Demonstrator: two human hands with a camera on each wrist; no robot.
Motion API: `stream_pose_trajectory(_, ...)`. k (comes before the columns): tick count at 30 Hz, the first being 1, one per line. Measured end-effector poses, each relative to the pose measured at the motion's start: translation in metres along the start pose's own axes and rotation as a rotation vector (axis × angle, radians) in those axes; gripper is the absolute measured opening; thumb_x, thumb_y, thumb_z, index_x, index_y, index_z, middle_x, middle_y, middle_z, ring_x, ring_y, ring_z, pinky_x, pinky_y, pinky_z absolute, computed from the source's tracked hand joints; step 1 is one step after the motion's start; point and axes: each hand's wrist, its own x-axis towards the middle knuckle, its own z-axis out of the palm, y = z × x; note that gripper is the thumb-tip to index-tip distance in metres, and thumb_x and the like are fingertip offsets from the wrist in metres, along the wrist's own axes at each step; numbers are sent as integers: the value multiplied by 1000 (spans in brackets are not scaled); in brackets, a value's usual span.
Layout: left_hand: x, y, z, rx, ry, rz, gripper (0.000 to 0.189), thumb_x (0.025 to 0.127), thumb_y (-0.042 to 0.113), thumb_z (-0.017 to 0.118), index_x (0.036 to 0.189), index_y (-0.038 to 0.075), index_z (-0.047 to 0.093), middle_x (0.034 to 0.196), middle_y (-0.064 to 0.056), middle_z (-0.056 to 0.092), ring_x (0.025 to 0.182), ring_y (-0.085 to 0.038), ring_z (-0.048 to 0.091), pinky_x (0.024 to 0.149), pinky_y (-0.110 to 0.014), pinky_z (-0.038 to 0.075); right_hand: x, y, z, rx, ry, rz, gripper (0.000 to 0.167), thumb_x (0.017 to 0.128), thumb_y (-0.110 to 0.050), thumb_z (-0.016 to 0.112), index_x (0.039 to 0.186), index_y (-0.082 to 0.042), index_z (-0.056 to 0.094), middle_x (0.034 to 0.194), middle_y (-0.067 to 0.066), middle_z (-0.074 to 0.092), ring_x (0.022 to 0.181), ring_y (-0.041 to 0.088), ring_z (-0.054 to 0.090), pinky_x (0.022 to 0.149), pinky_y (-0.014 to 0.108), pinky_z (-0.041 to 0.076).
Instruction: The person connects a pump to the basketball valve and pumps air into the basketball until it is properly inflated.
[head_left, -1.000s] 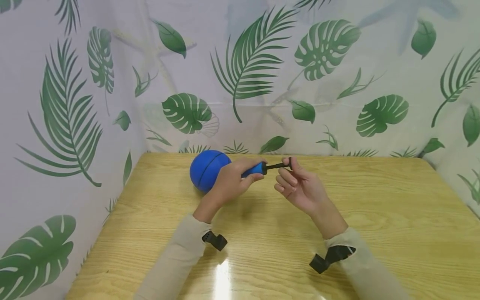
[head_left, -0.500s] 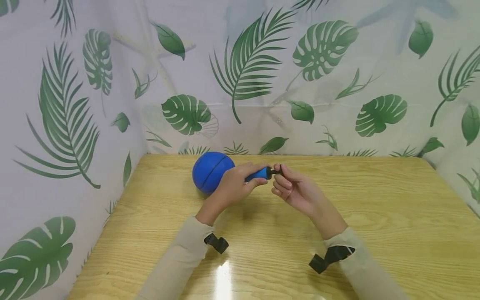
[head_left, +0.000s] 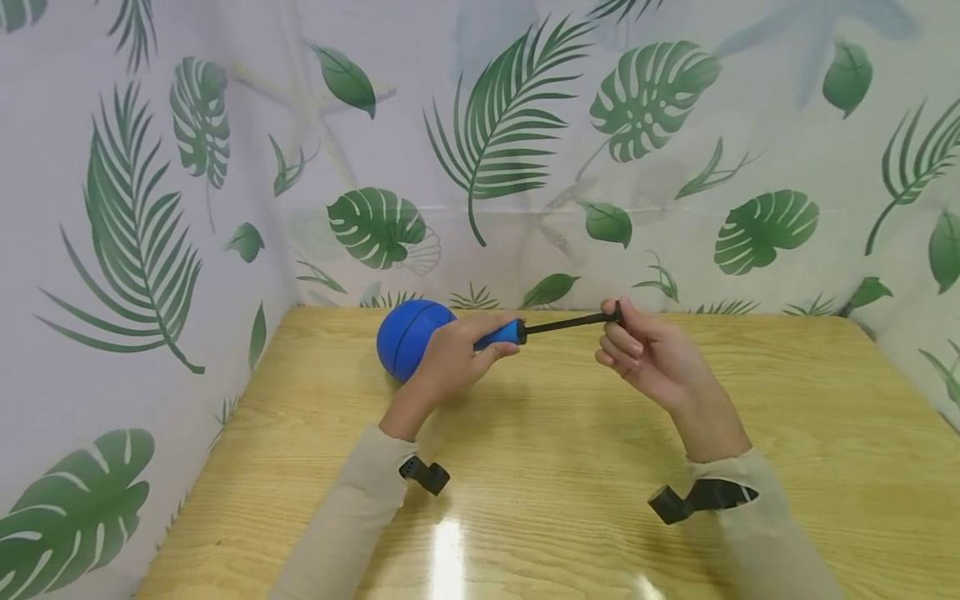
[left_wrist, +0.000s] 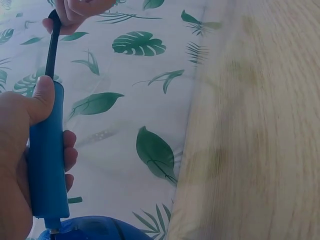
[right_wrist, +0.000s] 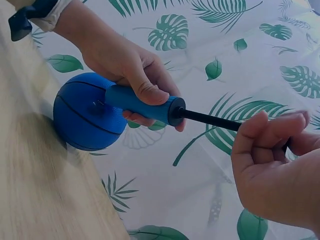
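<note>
A blue ball with black seams (head_left: 408,340) rests on the wooden table, partly behind my left hand (head_left: 452,354). That hand grips the blue barrel of a hand pump (left_wrist: 47,160), thumb along one side and fingertips curled round the other. The pump's nozzle end meets the ball's surface, as the left wrist view shows at its bottom edge. A long stretch of black pump rod (right_wrist: 210,120) stands out of the barrel. My right hand (head_left: 660,358) pinches the black handle (head_left: 618,313) at the rod's far end, the other fingers curled in.
The wooden table (head_left: 540,500) spreads under both arms, with a bright reflection near its front. A white wall covering with green leaves (head_left: 510,167) rises behind it and along the left side. Black wrist cameras (head_left: 425,475) sit on both sleeves.
My right hand first pushed the pump handle in towards the barrel, then drew it out to the right, so more rod shows now. The left hand and ball shifted only slightly.
</note>
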Motion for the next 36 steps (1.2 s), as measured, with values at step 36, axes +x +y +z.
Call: stream_pose_trajectory(36, -1, 0, 1, 0, 27, -1, 49, 99, 37, 66, 146, 23, 58, 139, -2, 66, 128, -22, 63, 105, -43, 52, -5, -8, -1, -183, 249, 1, 34, 112, -16, 36, 103, -6, 68, 73, 2, 66, 57, 15, 32, 76, 25, 53)
